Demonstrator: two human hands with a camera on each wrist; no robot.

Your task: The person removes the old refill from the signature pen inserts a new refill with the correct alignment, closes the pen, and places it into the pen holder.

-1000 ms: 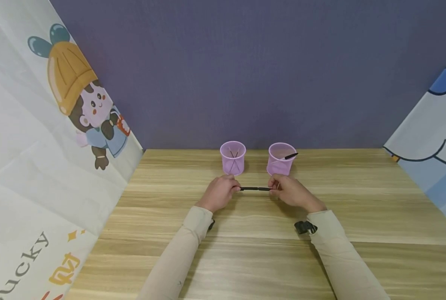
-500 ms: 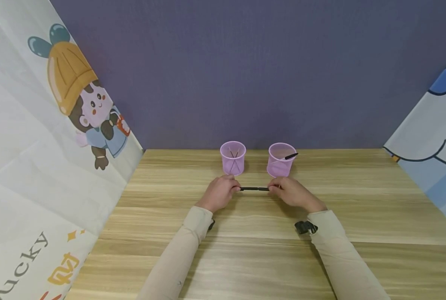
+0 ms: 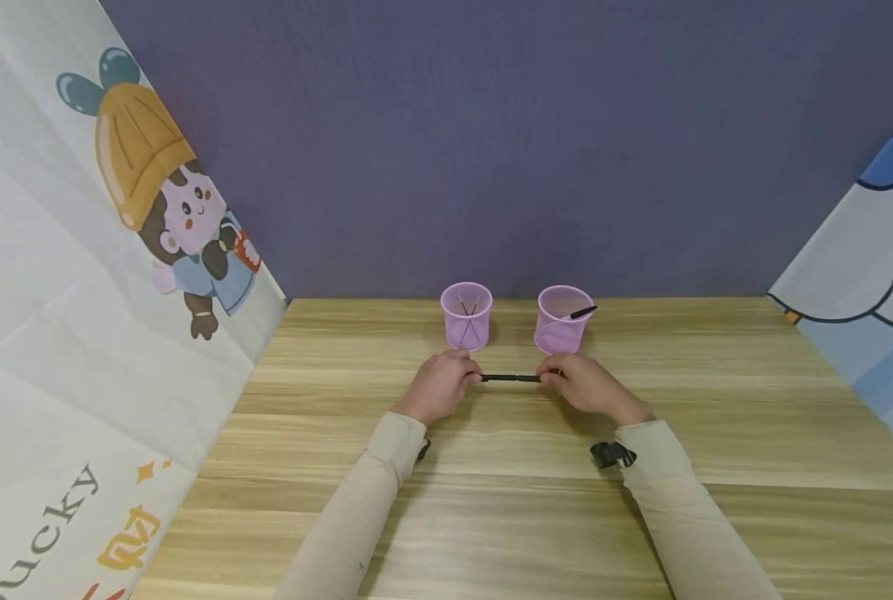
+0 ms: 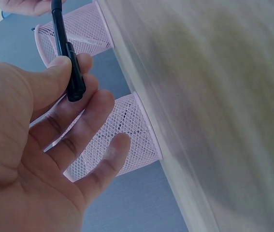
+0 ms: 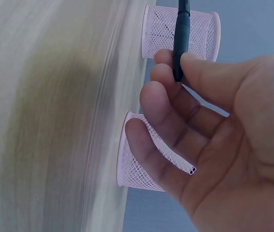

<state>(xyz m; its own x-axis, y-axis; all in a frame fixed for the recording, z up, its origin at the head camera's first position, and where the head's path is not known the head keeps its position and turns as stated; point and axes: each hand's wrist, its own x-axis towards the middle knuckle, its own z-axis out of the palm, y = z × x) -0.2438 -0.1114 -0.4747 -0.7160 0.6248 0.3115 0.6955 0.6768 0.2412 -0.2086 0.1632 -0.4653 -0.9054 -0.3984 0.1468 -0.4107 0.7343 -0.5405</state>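
Note:
A black pen (image 3: 510, 377) lies level between both hands in the head view, over the table in front of two pink mesh cups. My left hand (image 3: 441, 387) pinches its clip end between thumb and index finger; the clip (image 4: 70, 53) shows in the left wrist view. My right hand (image 3: 585, 383) pinches the tapered end (image 5: 179, 60) the same way, its other fingers loosely bent. The left cup (image 3: 466, 329) has thin dark crossing lines in it. In the right cup (image 3: 559, 333) leans another pen (image 3: 583, 312), its black end above the rim.
The wood-grain table (image 3: 491, 525) runs back to a dark blue-grey panel (image 3: 506, 150). White cloths with cartoon prints (image 3: 177, 200) hang at the left and right sides. A black strap piece (image 3: 613, 455) sits at the right cuff.
The right fingers have shifted slightly and drawn in around the pen's end. The left hand, the pen and both cups stay almost in place.

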